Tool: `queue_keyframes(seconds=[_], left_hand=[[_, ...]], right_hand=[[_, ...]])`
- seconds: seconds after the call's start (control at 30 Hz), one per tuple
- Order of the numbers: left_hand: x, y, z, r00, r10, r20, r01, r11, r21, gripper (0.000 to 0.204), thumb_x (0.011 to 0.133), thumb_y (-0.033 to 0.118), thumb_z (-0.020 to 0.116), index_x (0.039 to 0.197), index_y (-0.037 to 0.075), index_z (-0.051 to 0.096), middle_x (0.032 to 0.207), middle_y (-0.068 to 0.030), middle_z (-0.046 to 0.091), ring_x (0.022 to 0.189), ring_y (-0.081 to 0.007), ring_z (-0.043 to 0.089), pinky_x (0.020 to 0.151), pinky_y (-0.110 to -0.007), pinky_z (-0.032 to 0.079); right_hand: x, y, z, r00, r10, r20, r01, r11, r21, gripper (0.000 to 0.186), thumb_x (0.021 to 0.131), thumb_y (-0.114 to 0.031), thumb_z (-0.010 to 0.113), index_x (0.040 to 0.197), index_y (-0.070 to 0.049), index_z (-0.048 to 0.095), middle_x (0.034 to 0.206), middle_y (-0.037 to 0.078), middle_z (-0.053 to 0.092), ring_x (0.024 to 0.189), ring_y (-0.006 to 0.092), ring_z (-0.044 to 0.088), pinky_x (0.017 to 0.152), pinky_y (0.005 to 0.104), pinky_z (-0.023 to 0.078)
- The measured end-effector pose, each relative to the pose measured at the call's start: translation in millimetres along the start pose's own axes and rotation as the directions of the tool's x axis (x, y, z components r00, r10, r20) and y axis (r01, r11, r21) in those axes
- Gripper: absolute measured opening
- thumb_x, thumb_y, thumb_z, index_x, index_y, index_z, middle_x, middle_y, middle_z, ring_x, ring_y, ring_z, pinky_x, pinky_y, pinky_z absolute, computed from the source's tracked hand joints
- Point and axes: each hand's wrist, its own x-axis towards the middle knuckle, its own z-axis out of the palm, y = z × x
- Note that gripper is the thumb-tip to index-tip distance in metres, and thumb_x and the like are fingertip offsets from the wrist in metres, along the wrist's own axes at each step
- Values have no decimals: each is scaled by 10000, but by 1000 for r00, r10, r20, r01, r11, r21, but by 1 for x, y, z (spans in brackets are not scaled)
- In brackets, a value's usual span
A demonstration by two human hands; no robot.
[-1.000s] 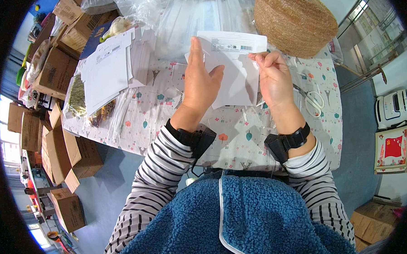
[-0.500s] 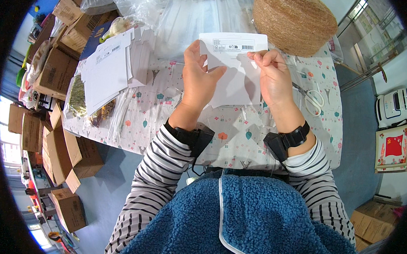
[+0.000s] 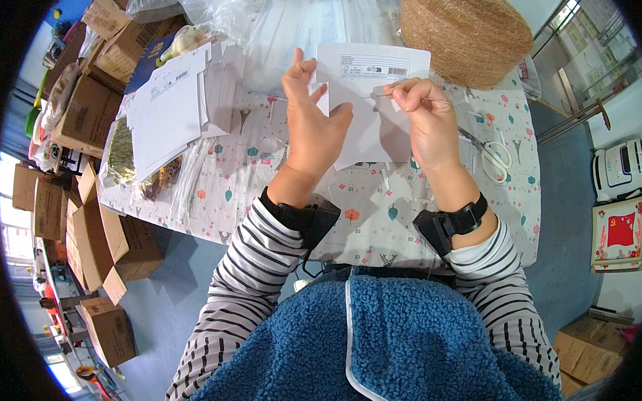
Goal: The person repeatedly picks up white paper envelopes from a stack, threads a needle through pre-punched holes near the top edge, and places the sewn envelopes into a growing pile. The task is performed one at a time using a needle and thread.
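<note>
A white card (image 3: 370,134) with a printed label near its top edge lies before me at the middle of the table. At its left edge is my left hand (image 3: 314,121), open, with thumb and fingers spread apart; whether its fingers press on the card is hard to see. Over the card's right part, my right hand (image 3: 428,115) is closed in a pinch. A thin, dark, thread-like strand (image 3: 379,95) sticks out of its fingertips across the card, and I cannot tell whether it passes through the card.
Stacked white cards (image 3: 171,115) lie at the left, beside clear strips (image 3: 189,180). Behind are clear plastic bags (image 3: 314,28) and a large brown fibre roll (image 3: 461,34). White-handled scissors (image 3: 494,161) rest at the right. Cardboard boxes (image 3: 88,115) crowd the left side.
The card has shifted slightly up and to the right. My left fingers have spread and risen, and my right hand's pinch has turned, with the strand now showing more clearly.
</note>
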Motion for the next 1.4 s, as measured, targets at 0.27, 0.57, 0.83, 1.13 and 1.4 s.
queue_keyframes(seconds=[0.27, 0.57, 0.83, 1.13, 1.4], left_hand=[[2, 7, -6, 1000, 0, -24, 0, 1000, 12, 579, 766, -81, 710, 1254, 3, 411, 1316, -199, 573, 1141, -236, 596, 966, -355, 497], [5, 6, -5, 897, -337, 287, 440, 742, -505, 327, 911, -27, 636, 1234, -35, 583, 1147, -113, 698, 1012, -168, 669, 902, -284, 518], [5, 4, -4, 893, -344, 289, 449, 705, -549, 335, 896, -28, 625, 1230, -37, 608, 1128, -106, 687, 1006, -169, 657, 902, -298, 518], [1, 21, -10, 698, -500, 512, 711, 566, -418, 545, 921, -22, 566, 1454, -39, 452, 1284, -122, 628, 1156, -216, 613, 996, -327, 482], [-5, 38, -1, 879, -112, 463, 319, 860, -398, 793, 932, -98, 514, 1626, 76, 172, 1397, -90, 539, 1260, -163, 512, 1086, -324, 407]], right_hand=[[0, 0, 2, 1000, 6, 30, -4, 999, -47, 245, 934, 58, 609, 746, -90, 561, 930, 43, 649, 1015, 197, 644, 978, 366, 470], [2, 4, -3, 999, 20, 28, -20, 1000, -15, 214, 926, 56, 615, 758, -71, 579, 902, 49, 670, 980, 176, 656, 974, 342, 498], [6, 1, -14, 996, 56, -73, -56, 998, -3, 239, 939, 43, 618, 752, -94, 558, 931, 63, 660, 998, 194, 640, 1001, 374, 466], [4, -3, -7, 997, 53, -60, -48, 995, 83, 226, 951, 29, 623, 774, -96, 558, 948, 68, 670, 1005, 191, 639, 1000, 362, 466], [11, -21, 10, 995, -67, -77, 72, 995, 63, 206, 958, 34, 619, 802, -90, 569, 969, 54, 664, 998, 169, 642, 978, 337, 470]])
